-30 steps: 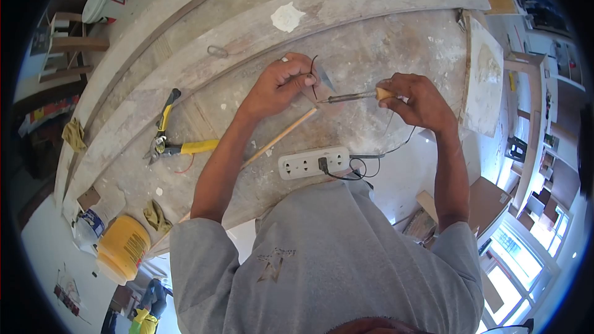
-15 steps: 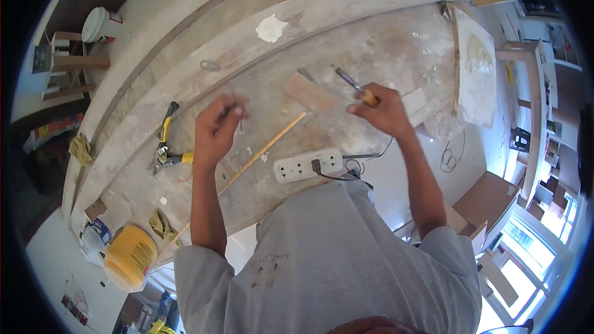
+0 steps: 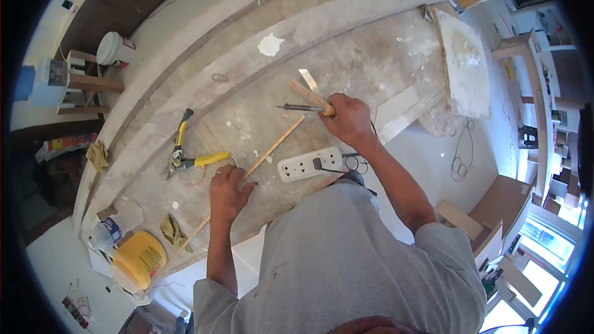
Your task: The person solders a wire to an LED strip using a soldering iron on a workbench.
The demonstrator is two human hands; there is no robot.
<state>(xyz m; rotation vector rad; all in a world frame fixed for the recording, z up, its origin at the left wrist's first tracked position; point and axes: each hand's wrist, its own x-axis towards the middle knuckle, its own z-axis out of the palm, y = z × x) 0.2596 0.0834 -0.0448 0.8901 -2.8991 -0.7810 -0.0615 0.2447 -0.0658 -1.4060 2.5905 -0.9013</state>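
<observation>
My right hand (image 3: 348,120) grips a soldering iron (image 3: 300,107) by its wooden handle, the dark metal shaft pointing left. Close by, a brown wooden piece (image 3: 305,94) stands tilted beside a shiny metal strip (image 3: 309,80); whether my right hand touches the wood I cannot tell. My left hand (image 3: 228,193) rests low over the table, thumb apart from the fingers, across a thin yellowish stick (image 3: 272,151). Just beyond its fingertips lie yellow-and-black handled snips (image 3: 201,160). A white power strip (image 3: 309,164) with a plug in it sits between my hands.
A long curved pale board (image 3: 346,12) spans the worktable (image 3: 365,55). At the lower left are a yellow bucket (image 3: 137,260), a plastic bottle (image 3: 106,232) and a crumpled cloth (image 3: 173,233). A white panel (image 3: 461,65) stands at the right end.
My left hand has come down toward me onto the stick near the snips. My right hand has moved left with the soldering iron, which now points left. The wooden piece has turned and tilted.
</observation>
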